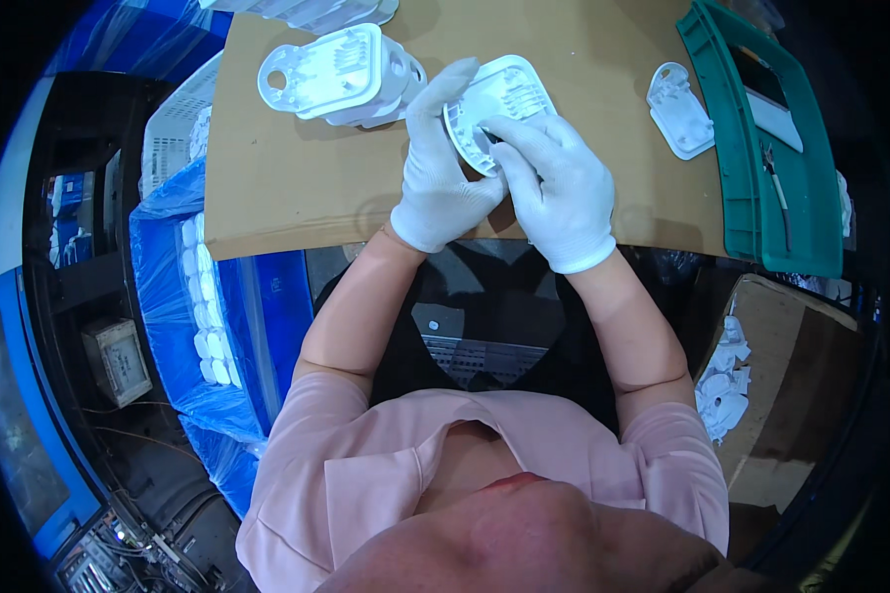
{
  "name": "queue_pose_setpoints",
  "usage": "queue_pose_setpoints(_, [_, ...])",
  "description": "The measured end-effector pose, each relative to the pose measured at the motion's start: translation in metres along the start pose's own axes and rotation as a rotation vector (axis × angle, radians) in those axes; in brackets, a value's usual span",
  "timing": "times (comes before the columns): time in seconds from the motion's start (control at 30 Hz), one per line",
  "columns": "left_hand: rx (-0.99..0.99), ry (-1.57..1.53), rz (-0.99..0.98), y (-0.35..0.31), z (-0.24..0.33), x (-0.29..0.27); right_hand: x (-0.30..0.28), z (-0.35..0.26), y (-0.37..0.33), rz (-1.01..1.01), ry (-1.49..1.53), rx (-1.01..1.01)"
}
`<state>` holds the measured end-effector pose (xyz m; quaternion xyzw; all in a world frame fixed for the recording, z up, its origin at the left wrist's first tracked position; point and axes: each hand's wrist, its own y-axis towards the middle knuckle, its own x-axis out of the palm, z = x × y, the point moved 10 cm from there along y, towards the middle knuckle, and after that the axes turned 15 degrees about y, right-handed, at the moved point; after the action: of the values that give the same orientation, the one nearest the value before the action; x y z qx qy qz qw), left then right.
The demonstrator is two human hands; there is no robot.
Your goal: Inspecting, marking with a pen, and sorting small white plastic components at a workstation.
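Note:
My left hand [442, 168], in a white knit glove, is closed round the left edge of a white plastic housing [509, 94], with its ribbed inner side up. The housing is tilted above the table. My right hand [562, 178], gloved the same way, is closed in a pinch at the housing's near rounded end. A small dark sliver shows between its fingertips; its kind is hidden. Just left of my left hand lies a stack of similar white housings [336, 74], each with a holed tab. Another white housing [680, 111] lies apart at the right.
A green crate [742, 198] at the table's right edge holds pliers [776, 183]. The table is covered in brown cardboard [297, 188]. Blue-lined bins [168, 287] with white parts stand at the left. White scraps lie in a cardboard box [786, 385] at lower right.

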<state>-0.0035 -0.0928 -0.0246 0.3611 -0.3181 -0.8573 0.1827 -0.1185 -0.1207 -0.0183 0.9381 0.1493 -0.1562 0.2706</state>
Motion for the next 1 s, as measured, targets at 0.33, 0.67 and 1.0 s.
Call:
queue_pose_setpoints(0.33, [0.043, 0.007, -0.012, 0.0, 0.006, 0.0, 0.001, 0.009, 0.001, -0.021, 0.18, 0.061])
queue_pose_setpoints(0.67, [-0.017, -0.096, -0.053, -0.003, -0.002, 0.006, 0.002, 0.01, 0.0, -0.022, 0.25, 0.109])
queue_pose_setpoints(1.0, [-0.042, -0.087, 0.013, -0.005, -0.011, 0.0, -0.012, -0.001, 0.0, 0.063, 0.233, 0.02])
